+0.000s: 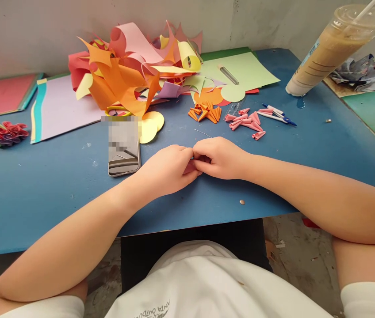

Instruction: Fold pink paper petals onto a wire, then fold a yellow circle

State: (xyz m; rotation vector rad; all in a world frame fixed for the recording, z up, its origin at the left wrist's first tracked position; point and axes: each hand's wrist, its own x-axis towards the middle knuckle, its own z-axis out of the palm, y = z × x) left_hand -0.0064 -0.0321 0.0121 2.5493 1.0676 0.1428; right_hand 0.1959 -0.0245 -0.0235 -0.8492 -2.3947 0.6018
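Note:
My left hand (177, 168) and my right hand (219, 157) meet above the blue table, fingers bent and pinched together. Whatever lies between the fingertips is hidden. A thin needle-like strand (203, 133) shows just behind my right hand. Beyond the hands lie a cluster of orange paper cones (207, 112) and a group of pink paper cones (245, 121). To the left of my left hand rests a phone (124, 161), with yellow paper circles (149, 128) by its upper corner.
A heap of cut paper scraps (124, 75) stands against the wall. Pale green sheets (240, 70) lie behind the cones, and blue-and-white pens (278, 115) beside them. A tall drink cup (330, 53) is at the back right. A ruffled paper flower (3, 132) sits far left.

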